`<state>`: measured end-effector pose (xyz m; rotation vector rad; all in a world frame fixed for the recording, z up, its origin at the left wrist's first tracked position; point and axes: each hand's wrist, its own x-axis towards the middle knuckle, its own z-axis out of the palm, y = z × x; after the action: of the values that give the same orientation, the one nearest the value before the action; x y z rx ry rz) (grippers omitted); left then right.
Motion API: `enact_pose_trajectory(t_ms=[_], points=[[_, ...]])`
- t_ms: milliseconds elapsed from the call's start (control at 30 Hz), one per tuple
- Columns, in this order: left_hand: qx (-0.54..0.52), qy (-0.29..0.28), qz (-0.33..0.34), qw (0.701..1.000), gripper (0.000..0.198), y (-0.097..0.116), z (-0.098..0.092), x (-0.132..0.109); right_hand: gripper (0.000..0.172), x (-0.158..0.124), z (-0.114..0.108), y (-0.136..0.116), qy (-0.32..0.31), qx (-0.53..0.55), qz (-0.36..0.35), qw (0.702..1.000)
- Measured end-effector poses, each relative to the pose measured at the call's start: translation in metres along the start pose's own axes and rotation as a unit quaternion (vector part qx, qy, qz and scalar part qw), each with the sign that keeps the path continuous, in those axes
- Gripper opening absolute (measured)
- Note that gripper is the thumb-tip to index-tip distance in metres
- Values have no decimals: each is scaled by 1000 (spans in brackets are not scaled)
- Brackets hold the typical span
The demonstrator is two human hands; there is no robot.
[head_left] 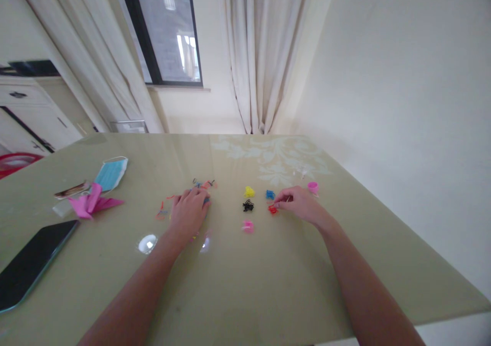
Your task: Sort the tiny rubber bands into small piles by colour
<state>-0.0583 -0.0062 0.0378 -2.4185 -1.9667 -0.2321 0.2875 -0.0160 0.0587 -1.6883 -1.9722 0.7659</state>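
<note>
The red bands (pixel 272 210) are pinched by the fingers of the right hand (pixel 303 203), just beside the blue pile (pixel 270 194). The left hand (pixel 188 213) is laid over mixed bands (pixel 204 185); whether its fingers grip any cannot be told.

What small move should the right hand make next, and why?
Likely draw the right hand back from the red pile: its fingertips are at that pile, and the mixed heap of coloured pieces lies across the table under the left hand.

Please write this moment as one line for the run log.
left hand: over mixed loose bands | right hand: touching red pile | nearby: yellow pile, black pile, blue pile, pink pile
</note>
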Motion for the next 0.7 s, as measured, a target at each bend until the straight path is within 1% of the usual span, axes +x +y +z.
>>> enact_pose_trajectory(t_ms=[67,133,267,333,467,600,700], points=[[-2,2,0,1000,26,0,-1,1,8,0,1,2,-6,-18,11,1000],[-5,9,0,1000,25,1,-3,1,9,0,2,1,-5,-37,10,999],[-13,18,3,1000,23,2,-4,0,23,2,10,-5,11,-65,-28,997],[-24,19,2,1000,23,2,-3,0,27,3,15,-8,13,-89,-48,995],[-40,32,-4,999,24,1,-3,2,25,4,22,-9,20,-136,-55,989],[-60,53,3,997,24,-2,-1,4,23,4,21,-8,13,-126,-47,991],[-83,69,17,994,22,-4,0,6,22,4,20,-9,27,-120,-51,991]])
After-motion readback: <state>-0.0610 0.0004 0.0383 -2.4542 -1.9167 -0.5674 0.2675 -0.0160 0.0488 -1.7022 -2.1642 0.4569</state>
